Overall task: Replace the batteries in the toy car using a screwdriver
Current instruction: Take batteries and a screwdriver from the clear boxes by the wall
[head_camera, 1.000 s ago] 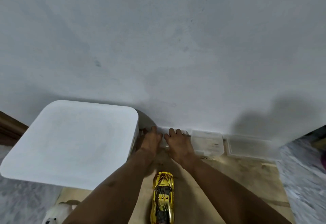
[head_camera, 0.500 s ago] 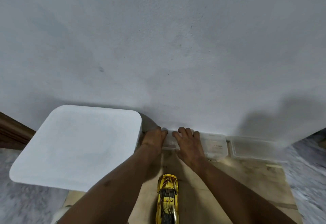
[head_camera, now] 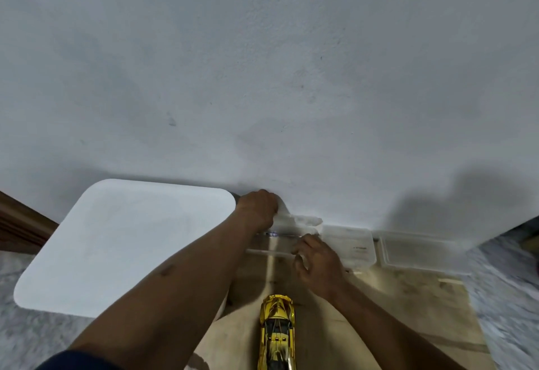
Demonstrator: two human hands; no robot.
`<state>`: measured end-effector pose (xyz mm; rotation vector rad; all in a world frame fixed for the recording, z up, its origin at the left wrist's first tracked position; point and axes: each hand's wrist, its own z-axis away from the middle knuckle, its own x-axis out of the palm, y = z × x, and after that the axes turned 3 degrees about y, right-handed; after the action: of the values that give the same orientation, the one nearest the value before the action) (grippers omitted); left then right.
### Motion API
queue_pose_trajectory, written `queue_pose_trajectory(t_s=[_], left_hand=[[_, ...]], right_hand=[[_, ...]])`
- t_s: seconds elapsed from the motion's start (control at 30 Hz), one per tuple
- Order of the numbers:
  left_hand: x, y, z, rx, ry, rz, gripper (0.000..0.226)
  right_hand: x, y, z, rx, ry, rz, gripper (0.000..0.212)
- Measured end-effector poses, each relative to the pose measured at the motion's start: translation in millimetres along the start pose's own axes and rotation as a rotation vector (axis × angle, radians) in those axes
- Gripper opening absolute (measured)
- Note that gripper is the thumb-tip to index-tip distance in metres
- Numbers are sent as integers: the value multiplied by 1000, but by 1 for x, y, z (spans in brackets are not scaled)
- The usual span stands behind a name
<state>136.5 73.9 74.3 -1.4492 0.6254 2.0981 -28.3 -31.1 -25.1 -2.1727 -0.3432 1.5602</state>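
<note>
A yellow toy car lies on a wooden board, nose toward the wall, between my forearms. At the wall stands a clear plastic box. My left hand grips its translucent lid, which is tilted up against the wall. My right hand has its fingers curled at the box's near right rim and holds it there. Something small and dark shows inside the box, too unclear to name. No screwdriver or batteries can be made out.
A white square stool top stands close on the left, touching my left forearm. Two more clear lidded boxes line the wall to the right. A grey wall fills the upper view. Speckled floor borders the board.
Both hands lay flat on the shut box before. Now my left hand has raised the lid toward the wall, and my right hand has drawn back to the box's near rim.
</note>
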Motion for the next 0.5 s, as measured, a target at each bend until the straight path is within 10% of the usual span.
queue_pose_trajectory(t_s=[0.5], left_hand=[[5,-4,-6,14,34,-60,44]], right_hand=[[25,-13,-77,307,-478,298,24]])
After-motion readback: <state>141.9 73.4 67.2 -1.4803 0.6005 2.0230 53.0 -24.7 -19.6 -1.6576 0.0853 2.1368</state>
